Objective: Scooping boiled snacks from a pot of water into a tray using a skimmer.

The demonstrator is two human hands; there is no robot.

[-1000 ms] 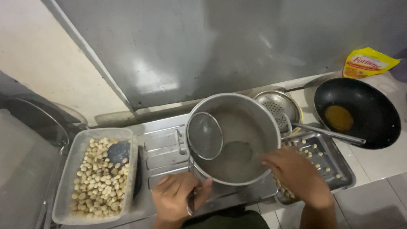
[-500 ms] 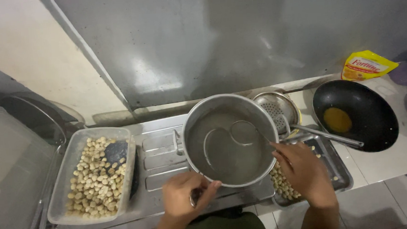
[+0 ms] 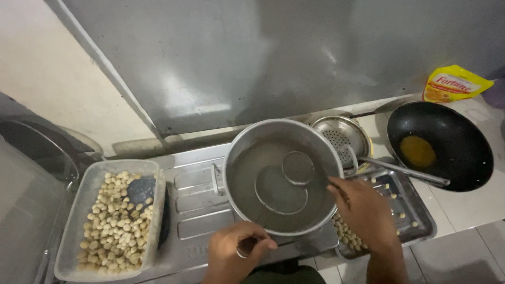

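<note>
Basically left hand [image 3: 235, 258] clamps pot [image 3: 280, 175] handle; right hand [image 3: 365, 208] grips skimmer [image 3: 298, 167] inside; tilting risks hot spill beside both.

**Two strainers dip into a steel pot at the stove**

A round stainless-steel pot [image 3: 282, 176] sits upright on the metal stove top, holding murky liquid. A large wire skimmer [image 3: 280, 190] lies sunk in the liquid, its long handle running to the pot's near rim, where the left hand [image 3: 234, 260] grips it. A smaller round mesh strainer [image 3: 298, 168] rests in the liquid just beyond it, its thin handle reaching to the right hand [image 3: 364, 210] at the pot's right rim.
</note>
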